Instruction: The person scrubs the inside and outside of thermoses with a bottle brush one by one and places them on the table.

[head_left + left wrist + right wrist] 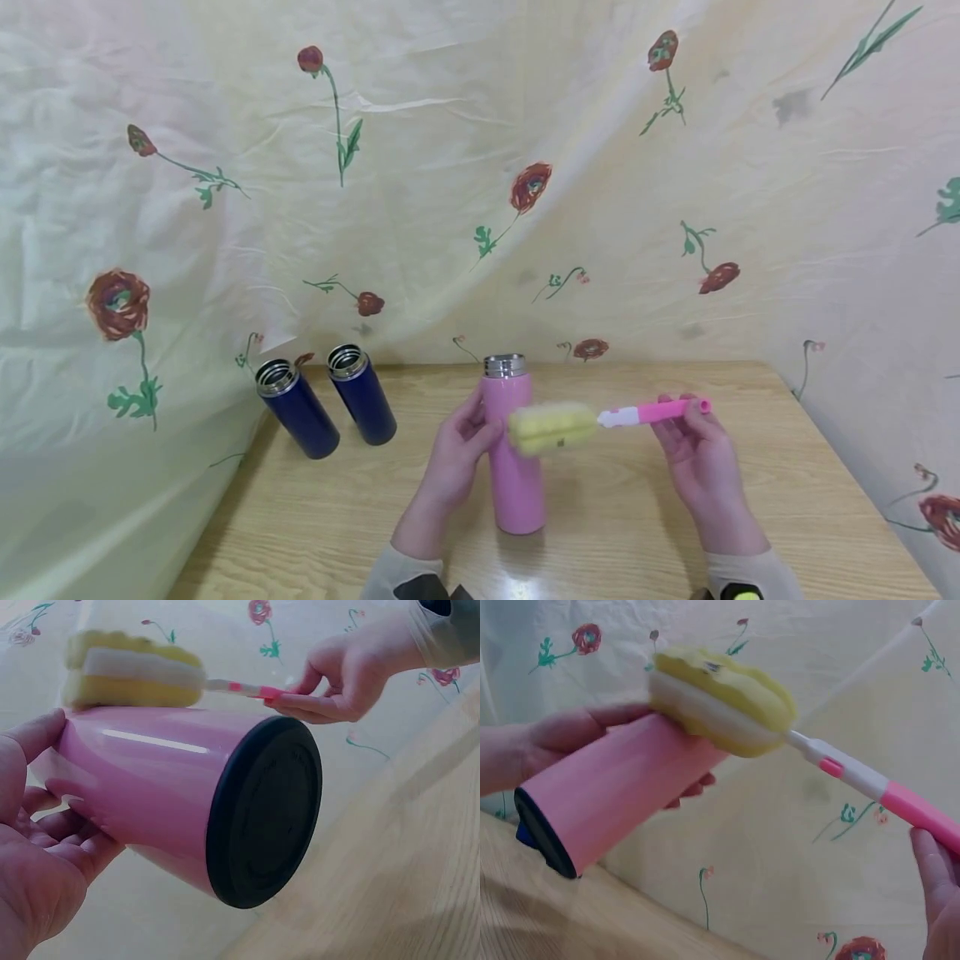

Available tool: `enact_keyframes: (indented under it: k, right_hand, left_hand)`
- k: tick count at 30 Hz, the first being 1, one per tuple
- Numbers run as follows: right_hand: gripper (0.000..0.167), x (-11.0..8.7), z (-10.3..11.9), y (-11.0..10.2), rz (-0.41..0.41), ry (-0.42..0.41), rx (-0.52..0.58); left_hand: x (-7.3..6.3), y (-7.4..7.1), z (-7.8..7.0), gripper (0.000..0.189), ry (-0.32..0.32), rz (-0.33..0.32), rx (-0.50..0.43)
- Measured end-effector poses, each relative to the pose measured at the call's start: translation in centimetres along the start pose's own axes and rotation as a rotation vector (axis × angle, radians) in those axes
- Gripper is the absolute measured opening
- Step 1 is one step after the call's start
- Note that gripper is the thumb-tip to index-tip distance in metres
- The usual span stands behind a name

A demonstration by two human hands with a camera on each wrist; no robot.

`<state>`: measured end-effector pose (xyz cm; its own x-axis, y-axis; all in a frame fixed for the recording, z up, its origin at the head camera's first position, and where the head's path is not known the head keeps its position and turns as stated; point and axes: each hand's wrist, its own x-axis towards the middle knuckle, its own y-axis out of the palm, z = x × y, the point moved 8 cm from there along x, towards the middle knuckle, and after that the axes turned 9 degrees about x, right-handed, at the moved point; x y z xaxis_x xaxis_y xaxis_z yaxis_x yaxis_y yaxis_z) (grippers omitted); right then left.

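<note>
My left hand (461,442) grips a pink bottle (516,492) around its upper body. The bottle has no lid, and its steel neck points up in the head view. Its black base (266,814) is off the table in the left wrist view. My right hand (697,458) holds a bottle brush by its pink handle (671,409). The yellow and white sponge head (555,427) points left and lies across the side of the pink bottle, overlapping it in all three views.
Two dark blue bottles (300,412) (363,396) without lids stand on the left of the wooden table (615,533). A flower-printed cloth (435,225) hangs behind the table and down both sides.
</note>
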<state>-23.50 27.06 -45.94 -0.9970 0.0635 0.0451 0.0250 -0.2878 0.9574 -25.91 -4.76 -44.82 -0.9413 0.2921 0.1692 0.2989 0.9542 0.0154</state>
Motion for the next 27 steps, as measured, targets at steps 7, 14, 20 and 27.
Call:
enact_keyframes:
  k: [7,14,20,27]
  right_hand:
    - [0.02,0.3,-0.5,0.1,0.103,0.033,-0.226]
    - [0.021,0.3,-0.7,-0.1,0.139,0.052,-0.364]
    - [0.022,0.4,-1.0,-0.1,0.205,0.095,-0.448]
    - [0.026,0.6,-0.8,0.0,0.256,0.098,-0.536]
  left_hand:
    - [0.0,-0.7,-0.3,0.076,0.007,-0.024,-0.007]
    - [0.1,-0.9,-0.6,0.073,0.008,-0.03,-0.069]
    - [0.2,-1.4,-0.4,0.072,0.013,-0.049,-0.101]
    - [0.8,-2.0,-0.6,0.075,0.014,-0.103,-0.107]
